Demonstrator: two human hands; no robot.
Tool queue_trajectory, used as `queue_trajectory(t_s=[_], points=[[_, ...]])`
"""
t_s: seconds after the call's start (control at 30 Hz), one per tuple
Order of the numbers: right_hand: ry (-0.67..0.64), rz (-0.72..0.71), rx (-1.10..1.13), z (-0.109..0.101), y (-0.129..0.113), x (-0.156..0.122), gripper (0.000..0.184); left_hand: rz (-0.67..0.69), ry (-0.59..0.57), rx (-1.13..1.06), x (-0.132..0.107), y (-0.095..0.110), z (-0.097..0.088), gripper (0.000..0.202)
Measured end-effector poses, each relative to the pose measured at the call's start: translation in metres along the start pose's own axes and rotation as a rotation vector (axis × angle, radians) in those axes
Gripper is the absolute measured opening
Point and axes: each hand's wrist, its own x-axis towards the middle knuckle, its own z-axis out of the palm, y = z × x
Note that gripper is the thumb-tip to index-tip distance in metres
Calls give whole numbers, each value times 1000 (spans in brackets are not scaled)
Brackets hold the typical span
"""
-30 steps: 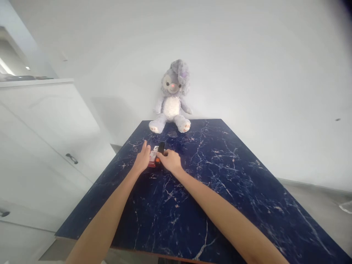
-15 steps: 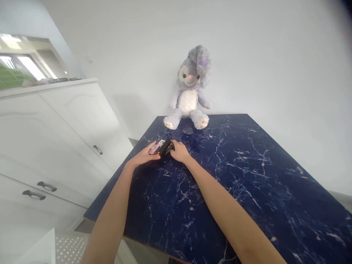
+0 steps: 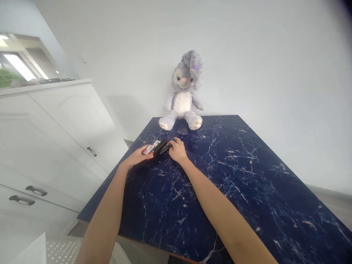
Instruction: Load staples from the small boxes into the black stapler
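Note:
On the blue marbled table (image 3: 198, 190), a small black box (image 3: 159, 147) with a red and white label stands between my hands. My left hand (image 3: 138, 156) is closed around its left, labelled end, with the thumb along the near side. A bit of orange shows by that thumb. My right hand (image 3: 178, 149) is at the box's right side, fingers bent round a slim dark piece (image 3: 166, 148). Too small to make out is what that piece is, or whether it is joined to the box.
A grey plush rabbit (image 3: 183, 95) sits at the table's far edge against the white wall. White cabinets (image 3: 60, 132) with dark handles stand on the left. A white perforated thing (image 3: 62, 251) lies low at the front left.
The view has shifted, so everything sits a little further left. My right fingers have drawn slightly away from the box's right side; the left hand keeps its grip.

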Motion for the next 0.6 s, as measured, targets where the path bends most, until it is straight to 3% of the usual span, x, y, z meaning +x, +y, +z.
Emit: queue_trajectory(t_s=[0.2, 0.27, 0.43, 0.5, 0.6], points=[[-1, 22, -120, -1, -5, -1, 40, -13, 18, -17, -1, -9, -7, 61], [9, 29, -150, -1, -6, -2, 41, 2, 124, -25, 4, -14, -7, 59], [38, 12, -171, -2, -8, -4, 45, 15, 541, -18, 19, -27, -2, 53], [2, -50, -151, -3, -7, -4, 45, 9, 636, -63, 23, -31, 1, 51], [-63, -52, -145, -3, -7, -4, 40, 7, 676, -197, 26, -28, 7, 49]])
